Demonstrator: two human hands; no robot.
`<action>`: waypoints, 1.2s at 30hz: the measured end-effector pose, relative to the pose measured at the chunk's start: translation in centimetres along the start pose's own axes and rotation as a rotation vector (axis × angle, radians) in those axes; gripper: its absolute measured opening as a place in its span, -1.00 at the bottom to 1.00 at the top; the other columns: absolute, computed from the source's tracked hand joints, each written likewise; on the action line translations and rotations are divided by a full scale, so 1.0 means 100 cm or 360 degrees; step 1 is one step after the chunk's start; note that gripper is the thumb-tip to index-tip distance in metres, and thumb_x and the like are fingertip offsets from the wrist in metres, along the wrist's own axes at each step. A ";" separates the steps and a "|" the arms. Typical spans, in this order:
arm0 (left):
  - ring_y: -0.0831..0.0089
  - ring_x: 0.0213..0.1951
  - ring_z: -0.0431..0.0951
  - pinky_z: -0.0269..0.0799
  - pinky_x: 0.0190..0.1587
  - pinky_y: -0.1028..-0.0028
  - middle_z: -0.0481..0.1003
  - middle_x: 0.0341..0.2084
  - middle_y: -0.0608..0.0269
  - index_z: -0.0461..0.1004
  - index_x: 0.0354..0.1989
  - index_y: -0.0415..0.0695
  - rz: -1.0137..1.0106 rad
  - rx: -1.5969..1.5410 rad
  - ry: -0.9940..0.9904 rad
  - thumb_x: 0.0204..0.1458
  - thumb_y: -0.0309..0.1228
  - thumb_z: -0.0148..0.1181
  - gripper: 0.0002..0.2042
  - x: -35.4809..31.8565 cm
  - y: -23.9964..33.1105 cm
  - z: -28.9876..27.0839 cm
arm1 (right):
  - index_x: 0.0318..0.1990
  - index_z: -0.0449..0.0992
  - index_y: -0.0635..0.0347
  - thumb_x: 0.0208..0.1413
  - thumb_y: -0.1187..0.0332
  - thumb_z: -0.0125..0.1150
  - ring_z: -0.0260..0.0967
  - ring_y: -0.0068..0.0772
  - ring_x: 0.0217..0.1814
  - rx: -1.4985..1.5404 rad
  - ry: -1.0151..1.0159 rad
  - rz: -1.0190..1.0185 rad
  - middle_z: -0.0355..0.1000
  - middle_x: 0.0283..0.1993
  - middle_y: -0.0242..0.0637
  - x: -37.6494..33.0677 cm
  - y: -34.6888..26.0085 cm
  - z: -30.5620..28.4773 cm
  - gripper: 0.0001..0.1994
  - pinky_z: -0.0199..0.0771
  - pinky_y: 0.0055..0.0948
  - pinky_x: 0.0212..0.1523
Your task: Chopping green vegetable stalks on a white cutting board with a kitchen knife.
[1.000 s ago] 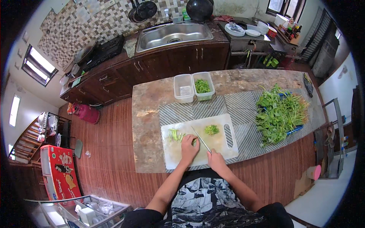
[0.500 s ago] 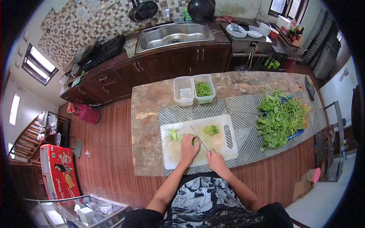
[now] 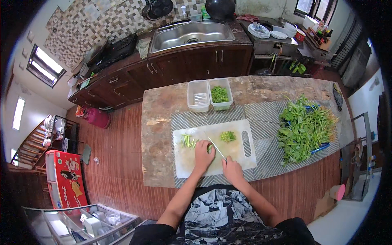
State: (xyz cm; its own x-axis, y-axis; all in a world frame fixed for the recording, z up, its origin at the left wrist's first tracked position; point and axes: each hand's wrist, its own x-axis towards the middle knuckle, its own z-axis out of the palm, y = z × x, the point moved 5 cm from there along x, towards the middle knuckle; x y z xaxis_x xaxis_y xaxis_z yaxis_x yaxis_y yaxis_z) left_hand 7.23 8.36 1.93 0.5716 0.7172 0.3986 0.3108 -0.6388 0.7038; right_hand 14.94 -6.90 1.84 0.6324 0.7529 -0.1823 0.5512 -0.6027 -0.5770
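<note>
My right hand (image 3: pixel 233 169) is closed round the handle of a knife (image 3: pixel 217 149), its blade slanting up and left over the white cutting board (image 3: pixel 192 166). Beside the blade, the bent fingers of my left hand (image 3: pixel 204 154) press green stems (image 3: pixel 210 148) against the board; the fingers hide most of them. Left of that hand lie cut green stems (image 3: pixel 188 141). A small heap of chopped greens (image 3: pixel 228 136) rests to the right of the blade, near the board's handle slot.
Behind the board stand an empty clear plastic container (image 3: pixel 199 95) and another container (image 3: pixel 222 107) with chopped greens. Leafy greens (image 3: pixel 303 130) with long stems are piled at the right on a blue tray (image 3: pixel 320 148). Beyond the table (image 3: pixel 161 122) is a counter with a steel sink (image 3: pixel 192 37).
The whole view has shifted slightly. My hands, the knife and the stems keep nearly the same places on the board.
</note>
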 end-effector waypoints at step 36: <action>0.10 -0.25 0.48 0.38 -0.13 0.24 0.54 -0.34 0.10 0.52 -0.35 -0.20 0.0054 -0.0048 0.0006 0.00 -0.54 0.32 -0.91 0.018 0.006 0.006 | -0.23 0.41 0.28 0.36 0.09 0.01 0.47 0.44 -0.35 0.0025 -0.0058 0.0110 0.48 -0.44 0.28 -0.015 0.029 -0.023 -0.64 0.47 0.24 -0.32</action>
State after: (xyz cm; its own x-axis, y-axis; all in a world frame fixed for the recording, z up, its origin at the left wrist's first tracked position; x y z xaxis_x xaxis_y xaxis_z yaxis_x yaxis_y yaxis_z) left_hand 8.91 9.13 2.70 0.5785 0.6965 0.4246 0.2683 -0.6540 0.7073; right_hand 16.85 -10.45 2.30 0.6482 0.7189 -0.2510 0.4981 -0.6496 -0.5744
